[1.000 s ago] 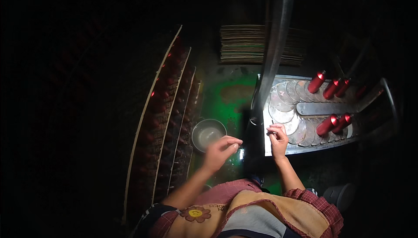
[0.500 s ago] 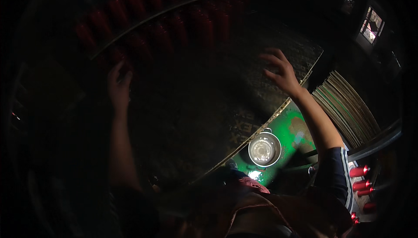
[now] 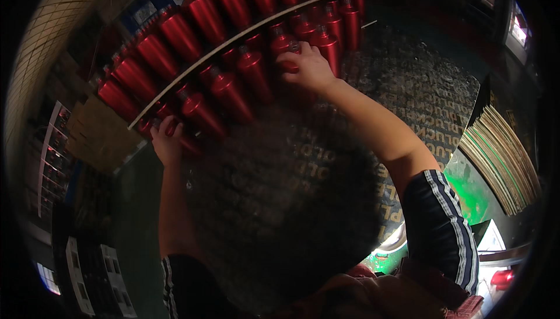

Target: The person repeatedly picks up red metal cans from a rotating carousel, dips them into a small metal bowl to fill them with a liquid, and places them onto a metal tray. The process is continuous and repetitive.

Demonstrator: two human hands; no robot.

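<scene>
Two tiers of red metal bottles stand at the far side, split by a thin pale board (image 3: pixel 248 30). In the lower tier, my right hand (image 3: pixel 314 72) has its fingers curled round the top of a red bottle (image 3: pixel 288 66), with the bottle's neck showing between them. At the left end of that tier, my left hand (image 3: pixel 168 144) closes its fingers round the upper part of another red bottle (image 3: pixel 167 124). Its lower part is hard to make out. Between my hands stand several more red bottles (image 3: pixel 230 92), upright and apart from my fingers.
A dark board printed with pale lettering (image 3: pixel 326 173) lies under my arms. To the right is a stack of thin sheets (image 3: pixel 504 155) beside a green surface (image 3: pixel 466 193). The rim of a metal pot (image 3: pixel 394 240) shows by my right sleeve. Brown cardboard (image 3: pixel 99 132) is at left.
The view has brightened and swung toward the bottles. Both hands, free in the air before, are now on bottles of the lower tier; the pot is mostly hidden.
</scene>
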